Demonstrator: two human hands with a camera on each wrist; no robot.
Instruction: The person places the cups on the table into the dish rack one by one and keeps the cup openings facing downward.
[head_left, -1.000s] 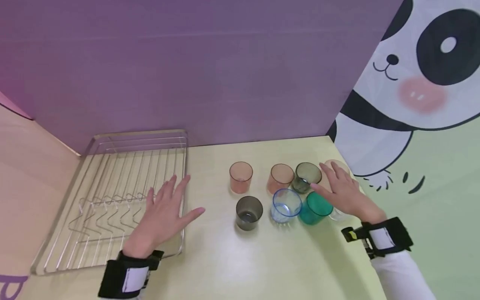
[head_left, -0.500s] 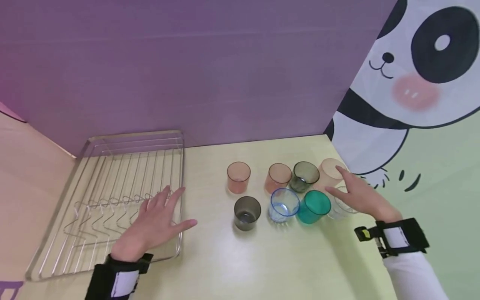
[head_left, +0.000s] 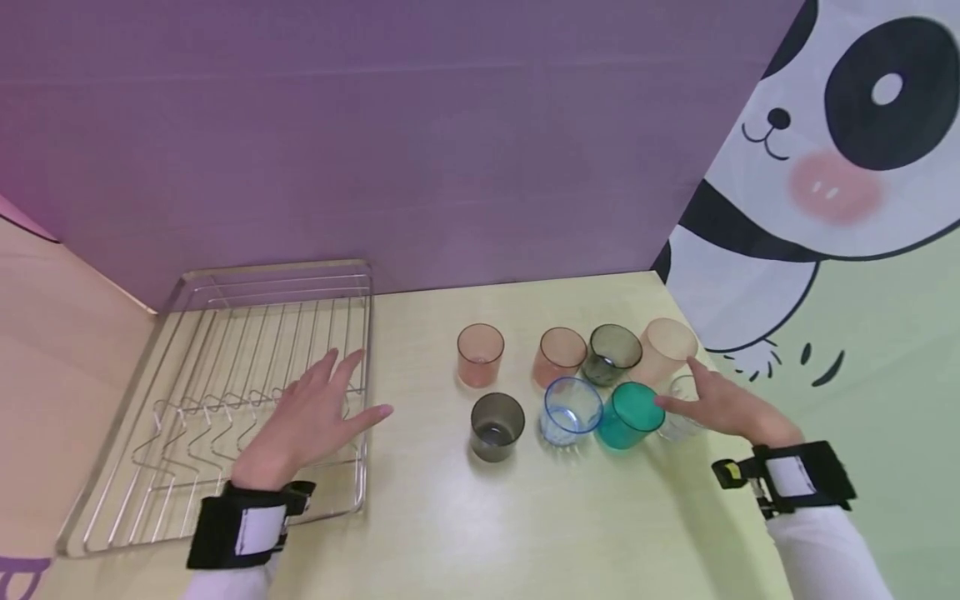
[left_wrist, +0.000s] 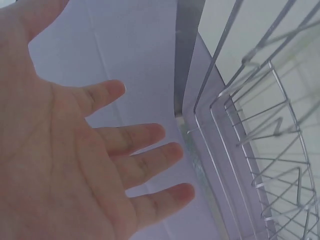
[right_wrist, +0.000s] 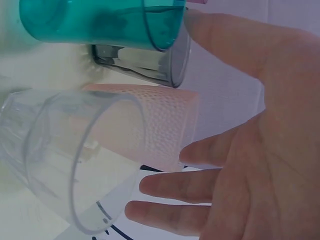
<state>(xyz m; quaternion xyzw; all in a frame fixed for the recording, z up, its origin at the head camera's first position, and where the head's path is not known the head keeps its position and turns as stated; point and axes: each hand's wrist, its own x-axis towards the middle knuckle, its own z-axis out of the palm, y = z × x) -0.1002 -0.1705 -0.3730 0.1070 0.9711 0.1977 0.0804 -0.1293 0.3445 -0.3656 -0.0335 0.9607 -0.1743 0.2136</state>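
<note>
While L hand (head_left: 303,425) hangs spread, empty, over wire rack (head_left: 277,267), R hand (head_left: 723,404) looks mid-reach.
Teal cup (head_left: 626,421) by R thumb, pale pink cup (head_left: 663,346) near fingertips, clear cup (right_wrist: 55,145) below spread fingers, contact unclear; taking one req's fingers & thumb curled round it.

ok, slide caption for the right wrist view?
Open right hand beside clear glass, teal glass, grey glass and pink glass.

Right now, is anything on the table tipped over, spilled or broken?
Nothing stands out. All eight round, clear or tinted cups stand upright on the pale, flat table, with no spill showing, and the silver metal wire rack looks undamaged. Tiny cracks would be too small to see.
</note>
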